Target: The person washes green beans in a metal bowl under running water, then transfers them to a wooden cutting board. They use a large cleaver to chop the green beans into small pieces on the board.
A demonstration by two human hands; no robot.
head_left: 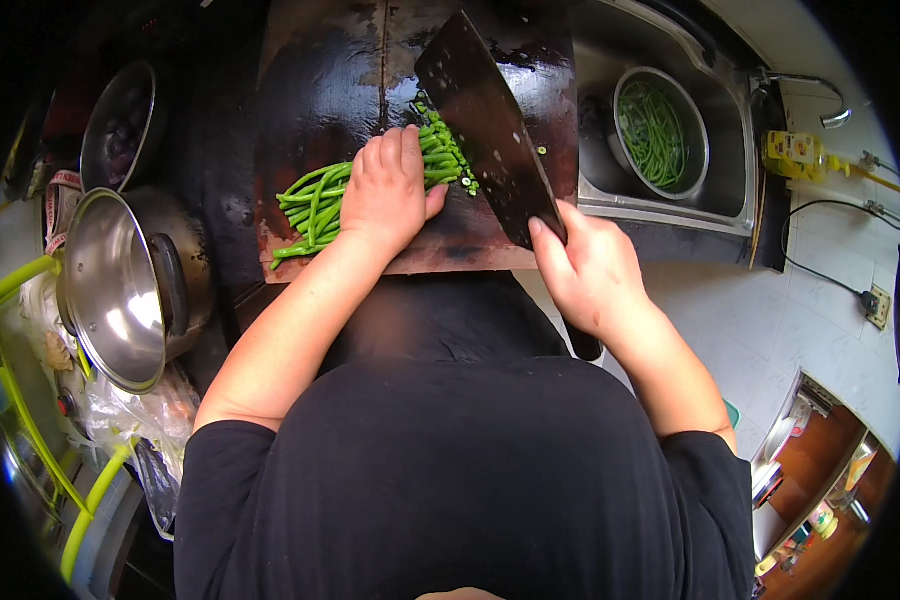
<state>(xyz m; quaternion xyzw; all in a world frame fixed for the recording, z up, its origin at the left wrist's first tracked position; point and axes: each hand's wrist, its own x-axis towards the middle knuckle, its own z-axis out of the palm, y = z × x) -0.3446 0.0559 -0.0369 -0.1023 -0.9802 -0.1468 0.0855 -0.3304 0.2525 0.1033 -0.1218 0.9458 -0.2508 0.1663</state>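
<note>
on the wet dark board (315, 95) beside the sink (735, 125), our left hand (385, 190) holds the green beans (315, 205) down with fingers closed over them, and our right hand (595, 268) grips the cleaver (490, 130), so we should tuck the left fingertips well back from its edge.

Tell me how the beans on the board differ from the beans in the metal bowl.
The board beans lie bunched, mostly lengthwise; the bowl beans curl over one another. The board beans have small cut pieces at one end; the bowl beans look long and uncut. Both are green and slender.
</note>
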